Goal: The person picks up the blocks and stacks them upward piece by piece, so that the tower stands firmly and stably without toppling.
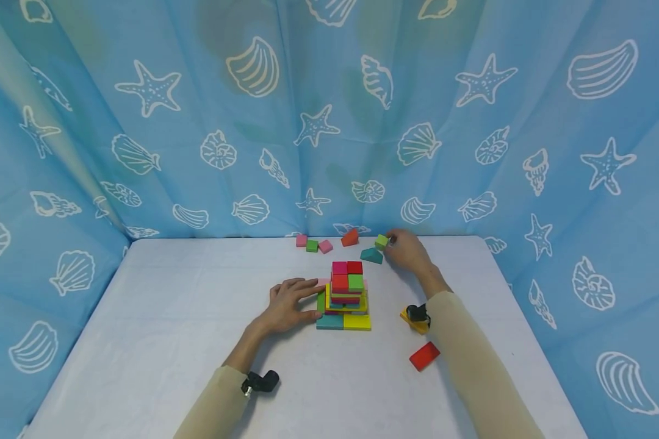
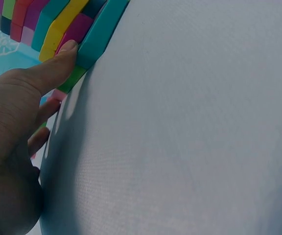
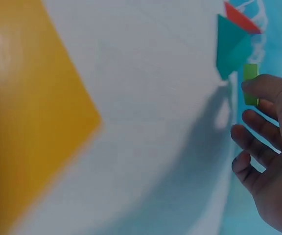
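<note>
A layered stack of coloured wooden blocks (image 1: 347, 299) stands mid-table, wider at its base, with pink, red and light green pieces on top. My left hand (image 1: 288, 306) rests at the stack's left side, fingers extended; in the left wrist view its thumb (image 2: 62, 66) touches the lower layers. Toward the table's back edge, my right hand (image 1: 410, 251) pinches a small light green block (image 3: 250, 72) between thumb and fingers. Just left of that hand lies a teal wedge block (image 1: 371, 255), with an orange-red wedge block (image 1: 349, 237) farther left.
Small pink and green blocks (image 1: 312, 246) lie along the back edge, left of the wedges. A yellow block (image 1: 414, 322) sits partly under the right wrist camera, and a red block (image 1: 424, 356) is nearer me. A blue shell-patterned curtain (image 1: 318, 158) borders the white table.
</note>
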Tool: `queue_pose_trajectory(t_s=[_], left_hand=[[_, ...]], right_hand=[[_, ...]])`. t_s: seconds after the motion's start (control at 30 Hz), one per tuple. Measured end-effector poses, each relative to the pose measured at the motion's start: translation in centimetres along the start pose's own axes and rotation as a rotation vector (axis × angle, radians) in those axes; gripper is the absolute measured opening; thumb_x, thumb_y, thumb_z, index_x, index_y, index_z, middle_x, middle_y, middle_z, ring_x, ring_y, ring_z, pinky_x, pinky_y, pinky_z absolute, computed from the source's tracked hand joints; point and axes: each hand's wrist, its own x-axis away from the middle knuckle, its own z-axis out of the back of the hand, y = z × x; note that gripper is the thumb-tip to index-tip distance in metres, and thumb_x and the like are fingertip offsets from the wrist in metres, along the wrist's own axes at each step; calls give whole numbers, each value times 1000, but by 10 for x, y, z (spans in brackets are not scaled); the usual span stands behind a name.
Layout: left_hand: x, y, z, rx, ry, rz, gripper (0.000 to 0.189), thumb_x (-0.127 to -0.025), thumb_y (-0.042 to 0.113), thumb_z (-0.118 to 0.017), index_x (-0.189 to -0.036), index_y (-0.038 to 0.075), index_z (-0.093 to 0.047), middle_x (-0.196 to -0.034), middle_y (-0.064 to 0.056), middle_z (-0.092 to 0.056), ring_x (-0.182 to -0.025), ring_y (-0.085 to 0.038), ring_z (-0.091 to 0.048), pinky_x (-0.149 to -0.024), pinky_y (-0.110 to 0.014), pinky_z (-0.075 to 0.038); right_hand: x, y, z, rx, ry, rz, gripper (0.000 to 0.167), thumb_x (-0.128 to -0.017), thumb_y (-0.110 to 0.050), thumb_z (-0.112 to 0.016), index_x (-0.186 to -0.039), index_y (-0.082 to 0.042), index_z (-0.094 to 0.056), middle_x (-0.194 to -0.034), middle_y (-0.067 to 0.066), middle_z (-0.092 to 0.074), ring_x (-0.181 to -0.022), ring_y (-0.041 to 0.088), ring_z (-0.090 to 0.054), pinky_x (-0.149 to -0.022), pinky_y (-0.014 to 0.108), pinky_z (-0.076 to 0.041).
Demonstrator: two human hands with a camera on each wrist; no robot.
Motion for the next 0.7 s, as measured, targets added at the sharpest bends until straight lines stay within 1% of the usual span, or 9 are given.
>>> queue_pose_trajectory(t_s=[0.07,0.13,0.2,0.27,0.37,0.43,0.5,0.6,0.7], left_hand=[[0,0,0,3,4,-5,67,-89,43,-74,-150,28,-50,-157,-2,-44,-145,-31,-29,-111,-61,-16],[0,0,0,5,-1,-1,67,-89,43,-74,-150,29,-50,-157,-2,-43,-145,-31,-28,-111,-61,-16],[1,0,-1,1,-7,4,67,-89,44,-74,-150,30,-49,-157,-1,-43,-145,-30,-28,-111,-60,-16],[1,0,-1,-3,-15,5,68,-89,45,-73,-150,30,-49,-157,-1,-43,-145,-30,-28,-112,-60,-16],[1,0,-1,-11,-22,0,68,-89,46,-73,-150,30,-49,-158,-1,-43,-146,-31,-27,-112,-59,-16],[1,0,-1,-11,-15,-9,68,-89,46,-73,-150,29,-49,-157,-2,-43,-146,-31,-27,-111,-60,-16],[1,1,0,-4,-5,-13,67,-89,45,-73,-150,29,-49,-157,-3,-43,-145,-31,-28,-111,-60,-16],[0,1,1,6,6,-15,68,-89,44,-74,-150,28,-50,-157,-4,-44,-145,-32,-28,-110,-60,-17],[0,1,1,7,-6,-10,68,-89,44,-73,-150,28,-49,-157,-3,-43,-145,-31,-28,-110,-60,-16]], right_hand=[[4,-3,8,-35,23,26,43,-95,-21,-65,-135,-5,-57,-131,16,-61,-117,34,-58,-99,50,-49],[11,-10,18,-69,43,69,44,-96,-24,-66,-135,-7,-57,-132,15,-61,-112,33,-60,-94,47,-53],[21,-19,28,-102,52,118,43,-96,-26,-68,-134,-9,-58,-131,13,-63,-106,30,-60,-86,43,-56],[35,-33,38,-129,49,176,42,-95,-27,-70,-132,-12,-59,-127,10,-65,-100,26,-60,-79,39,-56],[59,-55,50,-161,0,267,40,-92,-26,-73,-129,-14,-62,-123,7,-66,-98,23,-61,-73,36,-57],[74,-68,56,-162,-46,321,41,-90,-27,-76,-127,-16,-63,-122,3,-66,-100,21,-61,-73,33,-57],[86,-79,60,-164,-98,357,42,-89,-27,-77,-127,-18,-64,-121,1,-66,-102,21,-61,-73,32,-57],[96,-89,60,-141,-151,385,43,-87,-27,-79,-127,-19,-64,-121,-2,-65,-103,21,-60,-72,30,-57],[100,-94,58,-122,-176,395,43,-87,-24,-79,-127,-19,-64,-121,-3,-65,-102,20,-59,-73,29,-56]])
